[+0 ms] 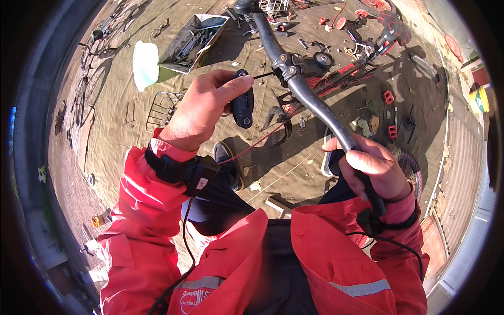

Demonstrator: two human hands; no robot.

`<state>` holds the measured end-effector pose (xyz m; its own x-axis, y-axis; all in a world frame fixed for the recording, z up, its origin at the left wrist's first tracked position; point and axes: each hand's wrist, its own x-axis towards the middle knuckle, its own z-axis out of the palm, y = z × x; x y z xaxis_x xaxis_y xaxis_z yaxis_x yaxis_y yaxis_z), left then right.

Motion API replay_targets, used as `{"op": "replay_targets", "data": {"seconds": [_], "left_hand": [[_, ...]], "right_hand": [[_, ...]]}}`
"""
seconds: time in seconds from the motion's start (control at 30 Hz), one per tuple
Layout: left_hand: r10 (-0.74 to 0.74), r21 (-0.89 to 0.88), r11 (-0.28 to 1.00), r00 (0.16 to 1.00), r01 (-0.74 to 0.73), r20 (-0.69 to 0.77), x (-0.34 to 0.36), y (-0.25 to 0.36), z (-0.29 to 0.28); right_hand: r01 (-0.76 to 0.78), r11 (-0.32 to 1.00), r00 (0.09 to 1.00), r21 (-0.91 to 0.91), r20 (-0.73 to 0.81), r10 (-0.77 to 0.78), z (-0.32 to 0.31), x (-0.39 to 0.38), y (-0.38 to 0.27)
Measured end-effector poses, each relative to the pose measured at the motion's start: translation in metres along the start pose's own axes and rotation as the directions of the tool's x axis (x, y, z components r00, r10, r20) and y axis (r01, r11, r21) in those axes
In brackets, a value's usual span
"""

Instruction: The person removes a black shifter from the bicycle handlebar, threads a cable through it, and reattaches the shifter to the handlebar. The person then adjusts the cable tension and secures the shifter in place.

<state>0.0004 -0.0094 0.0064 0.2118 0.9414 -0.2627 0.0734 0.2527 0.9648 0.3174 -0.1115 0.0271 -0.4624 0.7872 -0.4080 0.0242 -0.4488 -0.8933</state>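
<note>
A black bicycle handlebar [317, 104] runs slantwise before me, clamped at its middle by a black stem [287, 68] with bolts in its face. My right hand [375, 169] is wrapped round the bar's near right end. In my left hand [202, 102] is a black folding multi-tool [242, 102], pinched between thumb and fingers. Its thin hex key points right, with the tip at the stem clamp; whether it sits inside a bolt I cannot tell. Beyond the stem stretches the red and black bicycle frame [341, 73]. Below the bar, a red cable [257, 142] hangs near a dark brake caliper [278, 126].
A box of tools [195, 42] and a white basin [145, 65] stand at the far left, near a wire basket [164, 107]. Red pedals [392, 132] and other bike parts lie on the right of the tan ground sheet [123, 152]. My shoe [222, 151] is below the left hand.
</note>
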Motion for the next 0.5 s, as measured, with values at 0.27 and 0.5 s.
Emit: {"op": "replay_targets", "data": {"seconds": [0.27,0.5], "left_hand": [[-0.103,-0.129,0.986,0.995,0.103,0.007,0.002,0.001,0.002],[-0.062,-0.008,0.998,0.996,0.062,0.064,0.014,0.004,-0.006]], "right_hand": [[-0.011,1.0,1.0,0.025,-0.004,0.012,0.0,0.0,0.002],[-0.017,1.0,1.0,0.012,-0.002,0.017,0.0,0.0,0.0]]}}
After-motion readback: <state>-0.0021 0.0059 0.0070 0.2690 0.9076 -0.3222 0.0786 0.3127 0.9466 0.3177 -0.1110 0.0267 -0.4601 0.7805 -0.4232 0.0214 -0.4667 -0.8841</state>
